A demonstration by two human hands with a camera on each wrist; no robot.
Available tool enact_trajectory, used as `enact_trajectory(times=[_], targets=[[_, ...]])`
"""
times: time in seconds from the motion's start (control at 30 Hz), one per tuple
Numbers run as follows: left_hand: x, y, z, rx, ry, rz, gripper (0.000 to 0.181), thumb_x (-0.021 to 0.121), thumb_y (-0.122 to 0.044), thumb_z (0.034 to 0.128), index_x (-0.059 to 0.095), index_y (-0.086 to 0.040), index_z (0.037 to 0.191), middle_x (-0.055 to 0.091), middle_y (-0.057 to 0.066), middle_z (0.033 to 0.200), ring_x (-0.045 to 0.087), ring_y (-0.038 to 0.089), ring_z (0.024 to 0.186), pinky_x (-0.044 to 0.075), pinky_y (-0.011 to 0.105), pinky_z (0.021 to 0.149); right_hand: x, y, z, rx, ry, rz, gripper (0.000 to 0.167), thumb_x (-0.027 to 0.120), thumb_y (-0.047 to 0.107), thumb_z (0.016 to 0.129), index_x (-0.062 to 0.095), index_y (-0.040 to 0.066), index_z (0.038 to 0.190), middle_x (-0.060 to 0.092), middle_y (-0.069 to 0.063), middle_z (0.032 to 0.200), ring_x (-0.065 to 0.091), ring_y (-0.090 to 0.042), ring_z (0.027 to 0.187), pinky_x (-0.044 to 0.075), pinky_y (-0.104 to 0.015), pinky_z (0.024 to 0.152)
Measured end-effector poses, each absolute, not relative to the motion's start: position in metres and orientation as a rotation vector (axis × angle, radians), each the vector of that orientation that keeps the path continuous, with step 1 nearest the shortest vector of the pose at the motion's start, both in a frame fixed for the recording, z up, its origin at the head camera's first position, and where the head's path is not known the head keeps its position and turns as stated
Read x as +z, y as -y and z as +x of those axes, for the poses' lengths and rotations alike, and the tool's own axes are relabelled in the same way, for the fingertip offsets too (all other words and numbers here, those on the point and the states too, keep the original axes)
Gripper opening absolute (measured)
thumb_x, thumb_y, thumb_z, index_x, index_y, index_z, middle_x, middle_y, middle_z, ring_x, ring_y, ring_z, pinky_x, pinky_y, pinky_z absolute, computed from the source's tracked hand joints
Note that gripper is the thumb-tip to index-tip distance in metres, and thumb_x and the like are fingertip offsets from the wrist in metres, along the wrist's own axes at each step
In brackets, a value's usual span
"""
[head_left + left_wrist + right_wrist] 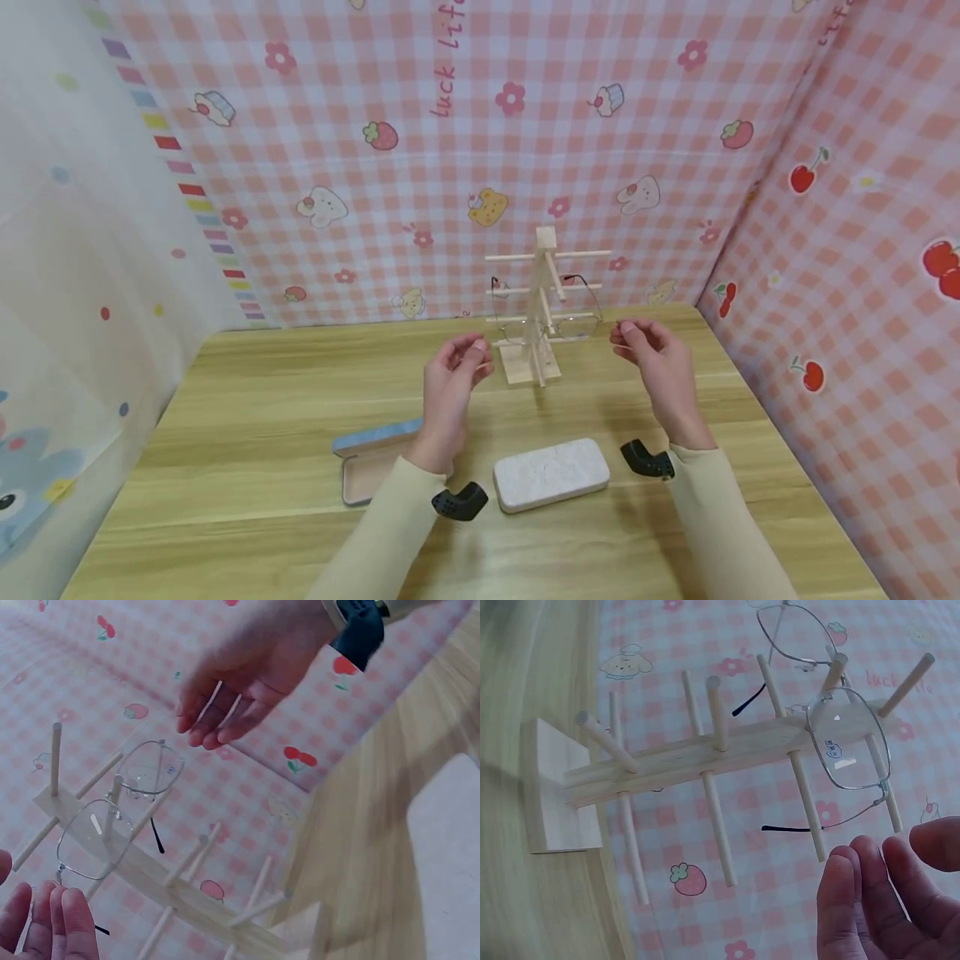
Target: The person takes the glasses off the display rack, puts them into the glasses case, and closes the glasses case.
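One pair of clear, thin-rimmed metal eyeglasses (577, 327) sits at the upper pegs of one pale wooden stand (754, 742), lenses toward the person, arms pointing to 12 o'clock, long axis running 9 to 3. The left hand (453, 375), fingers bent and together, is at the glasses' 8 o'clock; possibly it touches the rim. The right hand (658, 367), fingers bent and slightly spread, is near 3. Only the head view shows two cases: an open blue hard case (378, 437) at the stand's 8 o'clock, a closed white oblong case (551, 473) at 6. The right wrist view shows one peg end by the bridge.
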State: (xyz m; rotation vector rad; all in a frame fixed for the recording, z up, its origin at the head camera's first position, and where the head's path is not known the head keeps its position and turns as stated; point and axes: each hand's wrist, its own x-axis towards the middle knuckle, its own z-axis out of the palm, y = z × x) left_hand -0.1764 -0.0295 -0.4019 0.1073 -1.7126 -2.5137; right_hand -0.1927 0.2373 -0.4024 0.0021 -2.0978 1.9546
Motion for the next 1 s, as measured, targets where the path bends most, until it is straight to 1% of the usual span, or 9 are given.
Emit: enact_trajectory(times=[0.03, 0.07, 0.17, 0.23, 0.3, 0.43, 0.6, 0.8, 1.0], targets=[[-0.399, 0.029, -0.18, -2.544, 1.687, 0.124, 0.026, 0.062, -0.006, 0.1029, 0.06, 0.008, 0.125, 0.067, 0.017, 0.112, 0.066, 0.016, 0.095, 0.06, 0.03, 0.089, -0.401, -0.237, -0.196, 1.965, 2.092, -0.008, 0.042, 0.062, 0.027, 0.106, 0.061, -0.011, 0.124, 0.07, -0.009, 0.108, 0.07, -0.015, 0.099, 0.059, -0.022, 0.087], [-0.397, 0.029, -0.183, -2.571, 1.667, 0.136, 0.026, 0.062, -0.006, 0.1031, 0.06, 0.008, 0.125, 0.067, 0.015, 0.112, 0.066, 0.016, 0.095, 0.059, 0.031, 0.09, -0.399, -0.236, -0.198, 1.973, 2.09, -0.012, 0.042, 0.062, 0.027, 0.105, 0.061, -0.011, 0.125, 0.069, -0.01, 0.109, 0.069, -0.016, 0.099, 0.059, -0.022, 0.087], [-0.392, 0.028, -0.191, -2.638, 1.63, 0.161, 0.025, 0.062, -0.005, 0.1027, 0.061, 0.005, 0.125, 0.065, 0.01, 0.109, 0.064, 0.015, 0.095, 0.058, 0.032, 0.093, -0.396, -0.234, -0.206, 2.002, 2.072, -0.033, 0.041, 0.063, 0.026, 0.105, 0.061, -0.01, 0.124, 0.07, -0.006, 0.105, 0.069, -0.016, 0.097, 0.059, -0.021, 0.086], [-0.39, 0.027, -0.196, -2.681, 1.605, 0.172, 0.025, 0.063, -0.005, 0.102, 0.06, 0.005, 0.125, 0.063, 0.005, 0.105, 0.062, 0.016, 0.095, 0.058, 0.03, 0.091, -0.395, -0.232, -0.21, 2.034, 2.051, -0.046, 0.038, 0.064, 0.024, 0.104, 0.062, -0.009, 0.122, 0.069, -0.003, 0.102, 0.068, -0.015, 0.095, 0.059, -0.021, 0.085], [-0.389, 0.027, -0.201, -2.717, 1.582, 0.187, 0.026, 0.065, -0.005, 0.1014, 0.06, 0.004, 0.125, 0.063, 0.004, 0.102, 0.061, 0.016, 0.094, 0.058, 0.027, 0.088, -0.394, -0.231, -0.213, 2.059, 2.04, -0.057, 0.035, 0.064, 0.023, 0.105, 0.062, -0.008, 0.121, 0.069, 0.0, 0.098, 0.068, -0.012, 0.092, 0.059, -0.02, 0.084], [-0.388, 0.026, -0.208, -2.77, 1.531, 0.221, 0.025, 0.064, -0.004, 0.1014, 0.059, 0.004, 0.124, 0.062, 0.006, 0.103, 0.061, 0.016, 0.094, 0.058, 0.025, 0.088, -0.393, -0.228, -0.219, 2.122, 2.01, -0.065, 0.031, 0.063, 0.019, 0.105, 0.061, -0.008, 0.12, 0.069, -0.001, 0.096, 0.067, -0.01, 0.089, 0.06, -0.02, 0.082], [-0.388, 0.022, -0.217, -2.814, 1.48, 0.258, 0.022, 0.062, -0.001, 0.1016, 0.059, 0.005, 0.123, 0.062, 0.009, 0.107, 0.062, 0.015, 0.091, 0.058, 0.024, 0.089, -0.391, -0.224, -0.224, 2.123, 2.017, -0.082, 0.035, 0.064, 0.022, 0.104, 0.06, -0.009, 0.122, 0.069, -0.002, 0.095, 0.066, -0.011, 0.084, 0.06, -0.02, 0.077], [-0.387, 0.019, -0.223, -2.829, 1.484, 0.279, 0.019, 0.063, 0.001, 0.1007, 0.059, 0.006, 0.119, 0.062, 0.008, 0.103, 0.061, 0.018, 0.094, 0.058, 0.023, 0.086, -0.388, -0.221, -0.227, 2.074, 2.078, -0.108, 0.036, 0.065, 0.024, 0.104, 0.062, -0.007, 0.123, 0.069, 0.003, 0.091, 0.065, -0.011, 0.08, 0.058, -0.019, 0.073], [-0.386, 0.017, -0.226, -2.826, 1.479, 0.31, 0.01, 0.063, 0.003, 0.0994, 0.062, 0.002, 0.109, 0.063, 0.008, 0.098, 0.061, 0.017, 0.09, 0.058, 0.022, 0.081, -0.385, -0.218, -0.229, 2.125, 2.05, -0.116, 0.036, 0.066, 0.022, 0.103, 0.061, -0.007, 0.122, 0.07, 0.004, 0.088, 0.064, -0.01, 0.076, 0.057, -0.019, 0.071]])
